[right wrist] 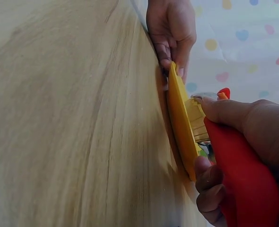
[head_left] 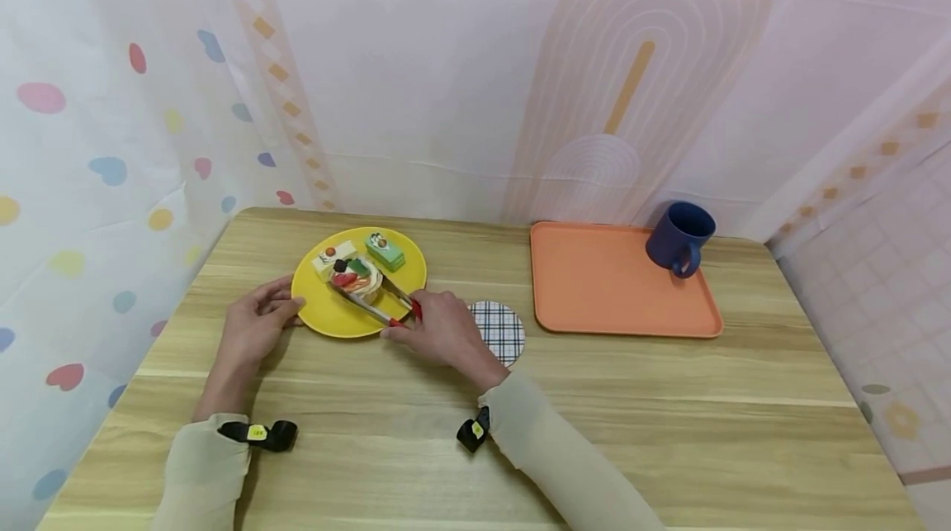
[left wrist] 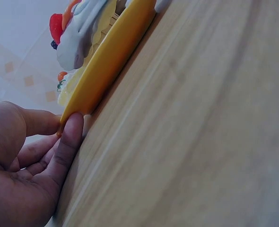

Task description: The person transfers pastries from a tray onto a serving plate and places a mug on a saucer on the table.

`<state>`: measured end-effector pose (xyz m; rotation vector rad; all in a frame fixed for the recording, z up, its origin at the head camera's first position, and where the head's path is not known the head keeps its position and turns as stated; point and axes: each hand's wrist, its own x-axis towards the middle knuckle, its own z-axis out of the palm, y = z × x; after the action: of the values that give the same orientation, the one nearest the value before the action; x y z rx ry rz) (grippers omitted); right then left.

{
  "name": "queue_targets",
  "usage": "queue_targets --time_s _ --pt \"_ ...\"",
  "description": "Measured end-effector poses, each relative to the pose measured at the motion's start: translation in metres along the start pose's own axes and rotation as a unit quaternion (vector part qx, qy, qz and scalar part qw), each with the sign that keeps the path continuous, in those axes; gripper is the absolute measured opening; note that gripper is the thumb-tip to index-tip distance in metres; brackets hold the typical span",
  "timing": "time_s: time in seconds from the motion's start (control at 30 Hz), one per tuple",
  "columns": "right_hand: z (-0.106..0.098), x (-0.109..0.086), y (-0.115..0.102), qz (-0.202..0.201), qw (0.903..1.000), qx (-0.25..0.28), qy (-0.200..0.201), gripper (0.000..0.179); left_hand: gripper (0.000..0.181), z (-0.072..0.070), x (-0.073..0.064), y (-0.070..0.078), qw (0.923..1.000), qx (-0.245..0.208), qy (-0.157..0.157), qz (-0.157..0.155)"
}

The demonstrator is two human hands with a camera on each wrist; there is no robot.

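Note:
My left hand [head_left: 256,326] pinches the left rim of a yellow plate [head_left: 315,312] between thumb and fingers, as the left wrist view also shows. In my right hand [head_left: 444,331] are metal tongs [head_left: 366,306] with red handles [right wrist: 241,177]. Their arms straddle a round cream cake [head_left: 360,288], topped with red fruit, a dark berry and a green piece, over the plate. Behind it on the plate lie a pale yellow cake slice [head_left: 323,263] and a green cake slice [head_left: 388,253]. A pleated yellow base shows under the cream in the wrist views.
A round checked coaster [head_left: 503,333] lies on the wooden table [head_left: 357,448], partly behind my right hand. To the right is an orange tray [head_left: 602,283], with a dark blue mug [head_left: 672,238] at its back right corner. A patterned curtain [head_left: 431,77] hangs behind the table.

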<state>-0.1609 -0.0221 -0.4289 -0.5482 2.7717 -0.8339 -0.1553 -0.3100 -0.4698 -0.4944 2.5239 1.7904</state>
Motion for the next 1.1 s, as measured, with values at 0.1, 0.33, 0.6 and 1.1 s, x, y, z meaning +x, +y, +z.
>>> queue_targets --time_s 0.1,0.33,0.6,1.1 --pt "0.0 0.0 0.0 0.0 1.0 0.001 0.001 0.05 0.056 0.0 0.0 0.001 1.0 0.0 0.002 0.0" --pt "-0.001 0.0 0.001 -0.002 1.0 -0.004 0.001 0.052 0.056 0.0 -0.001 0.001 1.0 -0.001 0.002 0.0" --pt "-0.003 -0.001 0.001 0.005 0.9999 0.013 0.004 0.052 0.057 0.0 0.0 0.001 1.0 0.003 0.001 -0.002" --pt "-0.011 -0.006 -0.001 -0.002 0.999 0.036 0.026 0.05 0.056 0.0 0.0 0.0 1.0 0.0 0.001 0.002"
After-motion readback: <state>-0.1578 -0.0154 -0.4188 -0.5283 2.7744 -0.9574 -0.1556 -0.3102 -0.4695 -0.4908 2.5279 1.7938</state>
